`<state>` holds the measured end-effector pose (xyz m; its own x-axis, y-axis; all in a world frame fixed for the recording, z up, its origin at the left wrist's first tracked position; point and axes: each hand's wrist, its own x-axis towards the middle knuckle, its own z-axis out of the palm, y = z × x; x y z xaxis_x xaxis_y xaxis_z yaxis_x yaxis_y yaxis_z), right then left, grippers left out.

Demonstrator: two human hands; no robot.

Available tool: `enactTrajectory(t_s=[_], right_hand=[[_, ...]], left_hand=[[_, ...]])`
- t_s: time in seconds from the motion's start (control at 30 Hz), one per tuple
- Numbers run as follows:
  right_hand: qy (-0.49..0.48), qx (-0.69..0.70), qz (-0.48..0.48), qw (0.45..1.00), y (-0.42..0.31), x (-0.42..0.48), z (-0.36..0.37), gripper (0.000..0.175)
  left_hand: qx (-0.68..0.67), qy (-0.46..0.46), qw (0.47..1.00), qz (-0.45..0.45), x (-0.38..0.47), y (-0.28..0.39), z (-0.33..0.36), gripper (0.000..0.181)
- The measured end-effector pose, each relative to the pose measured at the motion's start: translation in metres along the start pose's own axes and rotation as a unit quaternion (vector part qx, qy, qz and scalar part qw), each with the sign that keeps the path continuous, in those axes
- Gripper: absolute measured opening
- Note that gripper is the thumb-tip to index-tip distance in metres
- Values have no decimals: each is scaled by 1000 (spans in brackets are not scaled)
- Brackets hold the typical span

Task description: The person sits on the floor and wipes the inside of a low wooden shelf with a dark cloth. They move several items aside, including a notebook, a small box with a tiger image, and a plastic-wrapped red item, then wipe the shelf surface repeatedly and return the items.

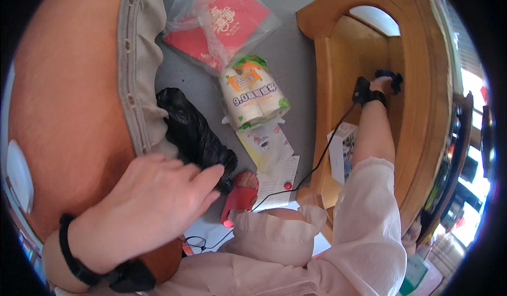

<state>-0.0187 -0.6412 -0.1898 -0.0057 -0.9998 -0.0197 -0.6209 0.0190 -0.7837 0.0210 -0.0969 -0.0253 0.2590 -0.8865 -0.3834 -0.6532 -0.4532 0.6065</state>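
Note:
My left hand [154, 201], with a black band and device at the wrist, reaches across the lower left, beside the edge of a beige cloth cover [134, 70] and over one end of a black plastic bag [194, 129]. Its fingers are blurred and partly bent; whether they grip anything cannot be told. Inside a wooden cabinet or drawer frame on the right, my right hand [382, 85] has something dark around or in its fingers. A black cable runs from its wrist device. A white printed box [342, 149] stands below that hand.
On the grey floor lie a clear bag holding red packets [233, 14], a pack of paper cups [255, 94], a yellow and white packet [265, 141] and a printed sheet [279, 177]. A foot in a red slipper [239, 197] is beside them. Wooden edges [323, 97] border the right side.

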Motion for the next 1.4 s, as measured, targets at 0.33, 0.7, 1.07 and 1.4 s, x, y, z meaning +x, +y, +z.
enactTrajectory(t_s=[0.33,0.7,1.07,1.4], right_hand=[[120,-14,65,991,13,101,39,60],[-35,-86,50,994,16,257,86,67],[-231,-90,-73,966,-16,284,143,50],[-27,-274,-313,909,27,252,183,40]], left_hand=[[-101,-89,989,-55,26,-9,-14,42],[-297,-207,917,-165,39,-28,-21,38],[-356,-238,879,-208,57,-37,-24,37],[-322,-211,909,-159,42,-30,-23,47]])
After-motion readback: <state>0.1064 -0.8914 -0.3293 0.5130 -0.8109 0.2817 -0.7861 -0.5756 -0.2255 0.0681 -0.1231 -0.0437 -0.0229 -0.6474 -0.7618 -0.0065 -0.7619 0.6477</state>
